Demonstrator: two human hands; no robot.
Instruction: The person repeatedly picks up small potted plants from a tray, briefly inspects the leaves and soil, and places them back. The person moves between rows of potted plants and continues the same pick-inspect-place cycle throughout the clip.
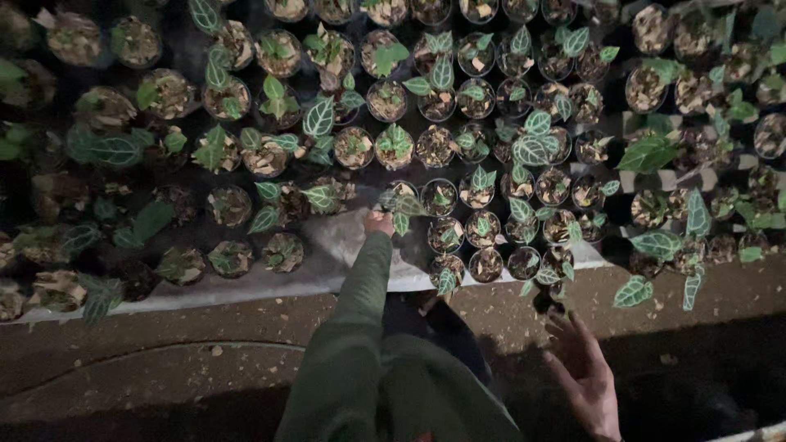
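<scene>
Head camera looks down on many small pots of veined green plants standing in rows on a pale sheet (327,274) by the soil floor. The left hand (379,223), arm in a green sleeve, grasps a small potted plant (400,199) at the front row. The right hand (585,368) hangs released, fingers spread, over the ground.

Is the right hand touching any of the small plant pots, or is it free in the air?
Apart. The head view shows the right hand spread open over bare ground, with a plain gap between its fingertips and the nearest small pot.
</scene>
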